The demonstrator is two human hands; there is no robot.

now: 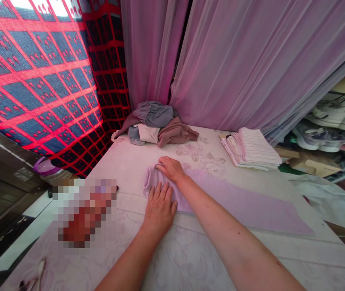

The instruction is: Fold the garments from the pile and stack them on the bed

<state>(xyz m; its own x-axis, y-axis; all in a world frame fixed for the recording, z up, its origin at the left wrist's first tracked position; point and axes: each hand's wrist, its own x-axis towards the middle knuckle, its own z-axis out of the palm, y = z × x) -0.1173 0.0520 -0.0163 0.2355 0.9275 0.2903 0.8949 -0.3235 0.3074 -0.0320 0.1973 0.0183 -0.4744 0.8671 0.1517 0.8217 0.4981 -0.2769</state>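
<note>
A long lilac knit cloth lies flat across a pale floral-covered surface. My left hand rests palm down on the cloth's near left end, fingers stretched out together. My right hand lies on the cloth's far left corner, fingers curled slightly over the edge, pressing it down. Neither hand lifts anything.
A heap of crumpled grey, cream and brown clothes sits at the back. A folded stack of striped white cloths lies at the right. Pink curtains hang behind. A red-and-blue patterned cloth covers the left. Shoes on shelves stand at the far right.
</note>
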